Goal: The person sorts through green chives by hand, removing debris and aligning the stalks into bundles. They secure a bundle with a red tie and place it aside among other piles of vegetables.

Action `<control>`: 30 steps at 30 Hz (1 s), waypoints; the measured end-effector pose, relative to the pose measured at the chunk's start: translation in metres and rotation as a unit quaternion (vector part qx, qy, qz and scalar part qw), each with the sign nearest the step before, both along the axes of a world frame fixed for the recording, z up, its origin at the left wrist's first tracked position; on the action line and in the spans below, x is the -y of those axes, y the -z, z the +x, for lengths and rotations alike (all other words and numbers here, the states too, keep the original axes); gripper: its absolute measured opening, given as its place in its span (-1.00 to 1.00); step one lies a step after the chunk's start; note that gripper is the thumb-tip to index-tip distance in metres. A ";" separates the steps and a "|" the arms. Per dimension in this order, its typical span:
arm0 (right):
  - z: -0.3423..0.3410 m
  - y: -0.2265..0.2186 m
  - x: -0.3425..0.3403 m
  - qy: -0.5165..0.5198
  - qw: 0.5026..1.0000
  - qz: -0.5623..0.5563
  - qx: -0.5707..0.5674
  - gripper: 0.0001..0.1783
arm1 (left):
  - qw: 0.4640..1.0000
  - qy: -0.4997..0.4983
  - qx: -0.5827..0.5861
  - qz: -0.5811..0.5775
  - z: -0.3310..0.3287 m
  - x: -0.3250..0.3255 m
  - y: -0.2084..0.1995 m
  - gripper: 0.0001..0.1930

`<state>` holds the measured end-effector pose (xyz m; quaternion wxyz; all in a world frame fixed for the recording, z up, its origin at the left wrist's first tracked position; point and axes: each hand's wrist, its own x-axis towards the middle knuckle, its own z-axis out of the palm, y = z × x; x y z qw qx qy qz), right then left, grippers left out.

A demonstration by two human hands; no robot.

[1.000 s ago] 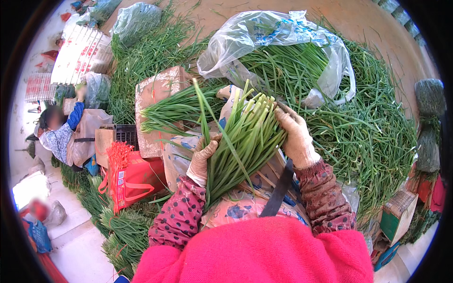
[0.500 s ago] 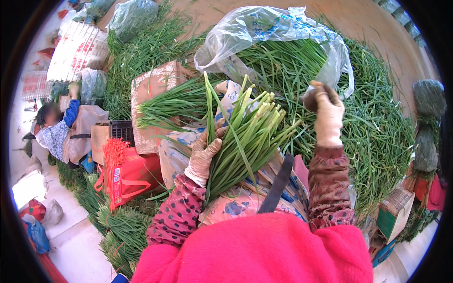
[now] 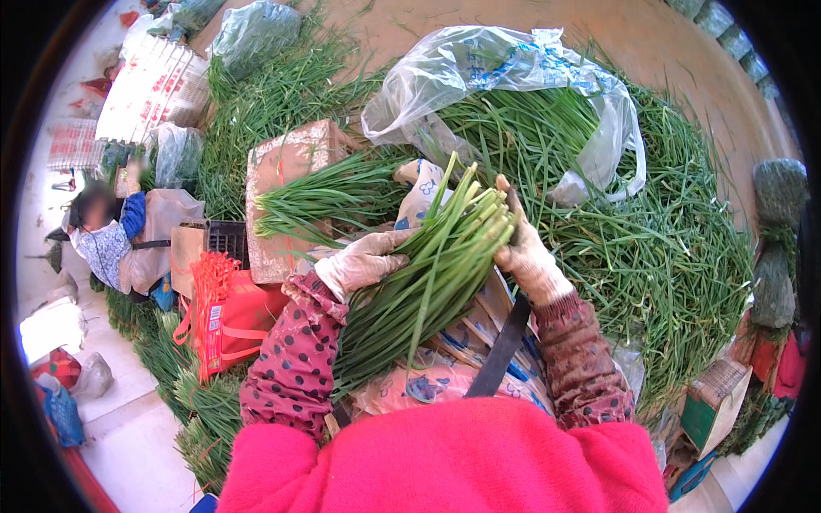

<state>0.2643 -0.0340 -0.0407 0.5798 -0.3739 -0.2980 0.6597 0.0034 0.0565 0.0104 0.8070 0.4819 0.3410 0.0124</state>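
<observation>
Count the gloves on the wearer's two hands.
2: one on the left hand, left of the green bunch; one on the right hand, at its pale stem ends.

This looks like a produce-packing workplace. Loose greens (image 3: 667, 256) heap at right and bundles (image 3: 214, 402) line the near left. A bag (image 3: 419, 81) of greens lies far; a co-worker (image 3: 107, 252) is left.
</observation>
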 end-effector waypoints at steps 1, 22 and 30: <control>0.000 0.001 -0.010 -0.019 0.999 -0.009 -0.028 0.54 | 0.999 0.041 -0.027 0.022 0.008 -0.006 -0.009 -0.49; -0.008 -0.022 -0.042 -0.113 0.992 -0.024 -0.055 -0.21 | 0.964 -0.158 0.067 0.201 -0.009 0.003 -0.023 0.03; -0.029 -0.059 -0.023 -0.048 0.986 -0.019 0.160 -0.20 | 0.869 -0.022 -0.167 0.466 0.050 0.047 -0.021 0.16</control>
